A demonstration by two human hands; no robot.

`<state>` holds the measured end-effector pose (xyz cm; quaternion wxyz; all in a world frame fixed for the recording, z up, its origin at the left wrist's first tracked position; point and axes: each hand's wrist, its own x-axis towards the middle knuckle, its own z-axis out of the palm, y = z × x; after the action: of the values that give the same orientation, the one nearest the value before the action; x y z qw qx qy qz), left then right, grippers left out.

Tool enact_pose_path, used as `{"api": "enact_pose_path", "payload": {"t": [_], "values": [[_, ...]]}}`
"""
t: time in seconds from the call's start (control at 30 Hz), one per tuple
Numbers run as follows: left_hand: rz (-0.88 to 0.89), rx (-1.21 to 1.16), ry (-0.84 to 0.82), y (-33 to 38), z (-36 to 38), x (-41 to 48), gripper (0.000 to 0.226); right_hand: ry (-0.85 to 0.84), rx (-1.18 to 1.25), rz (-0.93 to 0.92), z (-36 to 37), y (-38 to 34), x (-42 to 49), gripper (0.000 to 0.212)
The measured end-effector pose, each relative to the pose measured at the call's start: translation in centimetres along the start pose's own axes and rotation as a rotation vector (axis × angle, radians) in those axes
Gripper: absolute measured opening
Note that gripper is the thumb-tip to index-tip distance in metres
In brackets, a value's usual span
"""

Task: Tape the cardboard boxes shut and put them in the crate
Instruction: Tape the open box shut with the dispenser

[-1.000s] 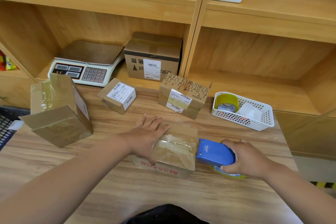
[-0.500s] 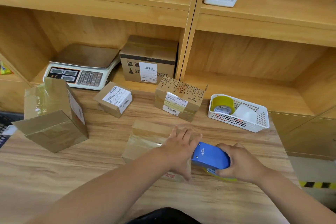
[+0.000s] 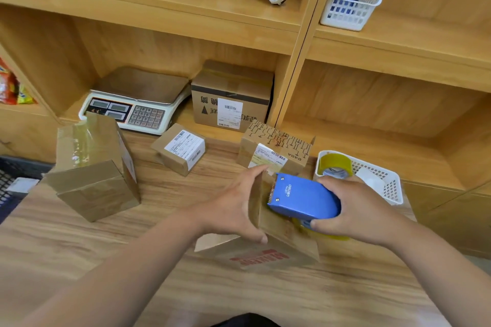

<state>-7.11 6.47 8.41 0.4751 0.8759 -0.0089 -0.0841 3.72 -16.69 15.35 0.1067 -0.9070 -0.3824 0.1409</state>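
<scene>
A cardboard box with red print is tipped up on the wooden table in front of me. My left hand holds its left side, fingers across one face and thumb under the edge. My right hand grips a blue tape dispenser pressed against the box's upper face. Other boxes stand on the table: a big taped one at the left, a small labelled one and a printed one further back. A dark crate shows at the far left edge.
A weighing scale and another labelled box sit in the shelf opening behind. A white basket with a yellow tape roll stands right of my hands. Upper shelves hold figurines and a second white basket.
The box has been turned up onto its edge. My left hand slid from its top to its side, and the dispenser rose onto the upturned face.
</scene>
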Motion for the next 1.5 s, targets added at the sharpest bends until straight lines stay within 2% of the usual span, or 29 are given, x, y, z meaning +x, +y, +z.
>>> {"api": "enact_pose_path", "payload": {"t": [0.17,0.27,0.33,0.43,0.57,0.67,0.77,0.9,1.03,1.17,1.27,1.37,1.5], "values": [[-0.006,0.007,-0.102,-2.7,-2.0,-2.3,0.127,-0.081,-0.086,-0.036,0.3,-4.2,2.1,0.042],[-0.051,-0.045,-0.133,-4.5,-3.2,-3.5,0.113,-0.117,-0.156,-0.067,0.8,-6.7,2.9,0.041],[-0.069,-0.031,-0.071,-5.8,-3.4,-4.2,0.101,-0.111,-0.191,-0.097,1.1,-8.0,3.5,0.047],[-0.092,-0.002,0.046,-7.6,-3.5,-4.9,0.101,-0.104,-0.212,-0.154,1.4,-10.0,4.3,0.064],[-0.126,0.096,0.081,-9.0,-4.9,-5.8,0.079,-0.127,-0.207,-0.211,2.0,-11.4,5.2,0.082],[-0.132,0.194,0.064,-9.7,-6.0,-6.3,0.096,-0.149,-0.262,-0.259,2.6,-12.3,5.8,0.085],[-0.146,0.269,0.034,-10.2,-6.7,-6.5,0.094,-0.125,-0.295,-0.318,2.6,-13.2,6.1,0.080],[-0.166,0.265,-0.021,-10.1,-6.7,-6.3,0.095,-0.126,-0.275,-0.310,2.1,-12.8,6.1,0.076],[-0.182,0.280,-0.016,-10.0,-6.4,-6.1,0.093,-0.143,-0.278,-0.309,2.0,-12.3,5.6,0.077],[-0.170,0.272,-0.005,-9.9,-6.3,-6.0,0.081,-0.151,-0.235,-0.285,1.7,-10.8,4.7,0.075],[-0.155,0.264,-0.008,-9.8,-6.4,-6.1,0.084,-0.164,-0.231,-0.270,0.9,-8.9,3.5,0.074],[-0.169,0.319,-0.025,-9.4,-6.5,-6.0,0.084,-0.166,-0.227,-0.228,0.0,-6.0,1.8,0.069],[-0.151,0.434,-0.050,-8.2,-6.8,-5.5,0.089,-0.173,-0.172,-0.179,0.3,-4.4,0.2,0.075]]}}
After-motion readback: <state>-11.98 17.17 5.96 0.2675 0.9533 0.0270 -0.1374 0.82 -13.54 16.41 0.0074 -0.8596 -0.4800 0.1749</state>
